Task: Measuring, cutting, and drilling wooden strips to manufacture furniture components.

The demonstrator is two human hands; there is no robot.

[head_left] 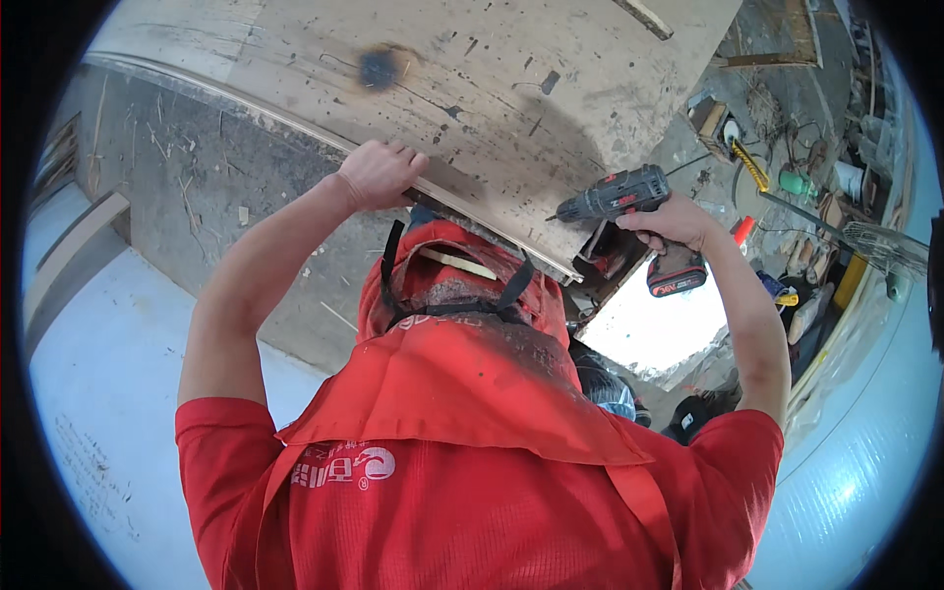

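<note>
My right hand (pixel 678 224) is wrapped round the handle of a grey and black cordless drill (pixel 618 194) with a battery at its base. The drill points left, its tip just above the front right part of the worktop (pixel 511 88). At the worktop's front edge, my left hand (pixel 382 175) is closed over a long thin strip (pixel 472 224) that runs along that edge. Its fingertips are partly hidden. I wear a red apron (pixel 462 364); a pale stick (pixel 457 264) lies in its open front pouch.
A dark burn mark (pixel 379 69) and scraps lie on the worktop, with a wooden piece (pixel 644 18) at its far edge. A fan (pixel 885 241), a yellow-handled tool (pixel 749 165) and clutter stand at the right. A pale blue sheet (pixel 108 393) lies at the left.
</note>
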